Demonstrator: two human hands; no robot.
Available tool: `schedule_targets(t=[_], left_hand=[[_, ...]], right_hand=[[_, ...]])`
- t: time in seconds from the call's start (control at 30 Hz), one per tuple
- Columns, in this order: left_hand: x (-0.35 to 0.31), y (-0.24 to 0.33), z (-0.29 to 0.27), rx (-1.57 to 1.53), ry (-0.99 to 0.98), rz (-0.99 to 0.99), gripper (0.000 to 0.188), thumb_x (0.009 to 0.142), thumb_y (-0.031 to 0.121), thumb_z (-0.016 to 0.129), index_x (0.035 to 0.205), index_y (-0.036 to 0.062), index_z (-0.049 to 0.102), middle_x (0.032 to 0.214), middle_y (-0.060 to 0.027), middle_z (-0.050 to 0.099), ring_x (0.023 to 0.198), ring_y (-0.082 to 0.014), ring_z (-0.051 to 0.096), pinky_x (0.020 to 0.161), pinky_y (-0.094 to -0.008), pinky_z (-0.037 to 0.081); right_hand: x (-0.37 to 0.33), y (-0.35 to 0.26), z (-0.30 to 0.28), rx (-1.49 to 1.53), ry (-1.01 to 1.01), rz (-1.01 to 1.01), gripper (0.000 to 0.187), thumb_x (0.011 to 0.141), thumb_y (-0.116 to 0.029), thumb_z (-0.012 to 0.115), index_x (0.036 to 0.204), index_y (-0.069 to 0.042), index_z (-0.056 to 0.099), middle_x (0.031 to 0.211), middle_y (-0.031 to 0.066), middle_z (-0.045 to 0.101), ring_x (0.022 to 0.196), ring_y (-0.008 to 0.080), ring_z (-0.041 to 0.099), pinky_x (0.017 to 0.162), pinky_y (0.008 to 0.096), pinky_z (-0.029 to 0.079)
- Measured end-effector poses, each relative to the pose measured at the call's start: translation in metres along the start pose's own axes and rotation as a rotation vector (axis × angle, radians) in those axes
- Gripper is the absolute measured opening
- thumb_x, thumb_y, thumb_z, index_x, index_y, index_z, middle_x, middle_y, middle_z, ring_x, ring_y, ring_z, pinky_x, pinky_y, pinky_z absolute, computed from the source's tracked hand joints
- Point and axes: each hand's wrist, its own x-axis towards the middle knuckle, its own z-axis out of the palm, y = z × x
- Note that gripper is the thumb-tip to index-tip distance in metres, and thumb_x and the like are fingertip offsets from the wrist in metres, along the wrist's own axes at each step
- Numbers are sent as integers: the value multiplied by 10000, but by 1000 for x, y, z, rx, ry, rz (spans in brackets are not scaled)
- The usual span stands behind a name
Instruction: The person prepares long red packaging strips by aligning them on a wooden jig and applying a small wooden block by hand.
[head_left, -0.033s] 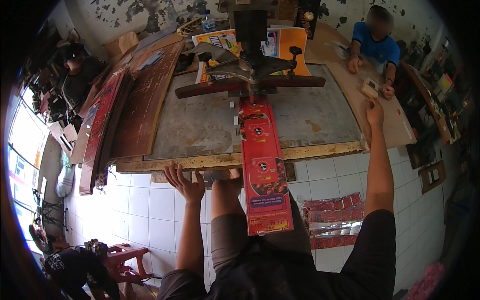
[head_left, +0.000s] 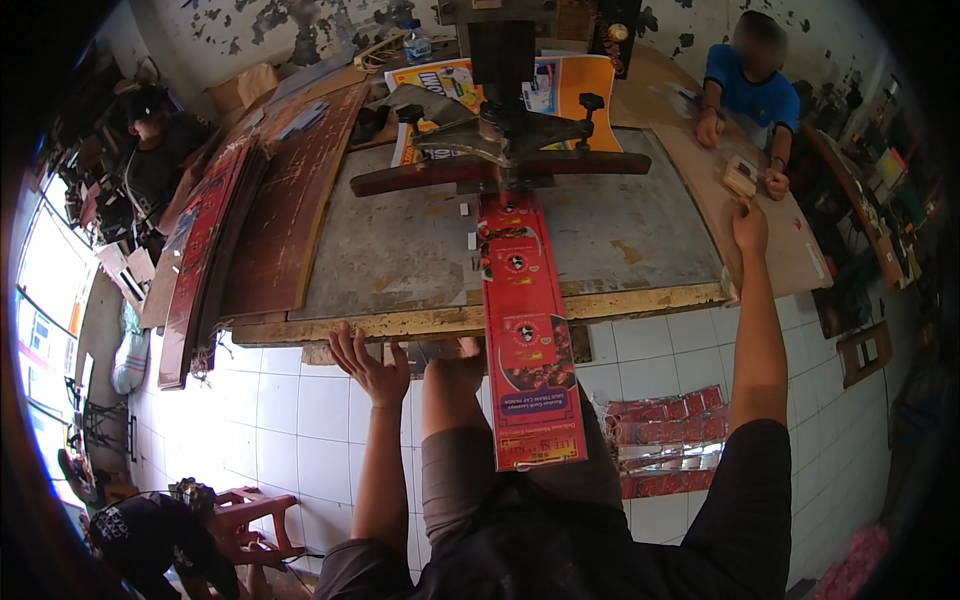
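Wooden block [head_left: 738, 185]: pale, dark patch on top; lies on the right side of the counter [head_left: 400, 250], between the right hand [head_left: 749, 225] and a co-worker [head_left: 752, 88] in a blue shirt, whose hand is just beside it.

Right hand: arm stretched out, fingertips at the block's near end; cannot tell whether the grip closes on it or only rests against it. The reach is long, apparently because the block sits well off to one side.

Left hand [head_left: 372, 370]: fingers spread, grip holding nothing visible, fingertips at the counter's front edge; presumably a light brace while the other arm extends.

Red printed strip [head_left: 515, 300]: far end at the dark crossbar [head_left: 610, 163], near end overhanging the front edge toward the person. Neither hand touches it; the counter, perhaps with the bar pressing down, likely bears it.

Further out: brown boards [head_left: 285, 215] lie on the left, probably set aside from the middle; red sheets [head_left: 668, 408] are spread on the tiled floor [head_left: 320, 400], perhaps for lack of room above
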Motion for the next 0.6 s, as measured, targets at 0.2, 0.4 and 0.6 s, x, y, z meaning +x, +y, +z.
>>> schedule_targets(t=[0.2, 0.4, 0.6], left_hand=[[-1, -2, 1, -13, 7, -1, 703, 964, 251, 712, 1553, 53, 383, 1665, -232, 395, 1592, -513, 266, 1286, -711, 175], [-2, 0, 2, -36, 1, -8, 721, 970, 264, 728, 1559, 58, 367, 1668, -227, 388, 1602, -517, 236, 1284, -713, 175], [0, 0, 2, -16, 23, 7, 700, 959, 232, 697, 1556, 40, 387, 1660, -239, 403, 1571, -532, 293, 1272, -716, 213]], right_hand=[[0, 1, 1, 30, 38, -37, 327, 1047, -236, 635, 1301, -67, 751, 1304, 186, 752, 1237, 366, 705, 1053, 455, 547], [0, 6, -1, 56, 65, -42, 298, 1028, -229, 661, 1231, -35, 760, 1231, 192, 775, 1180, 364, 733, 1011, 433, 562], [-2, 1, -2, 59, 97, -61, 248, 1020, -187, 668, 1199, -46, 765, 1201, 179, 776, 1139, 364, 742, 993, 438, 568]])
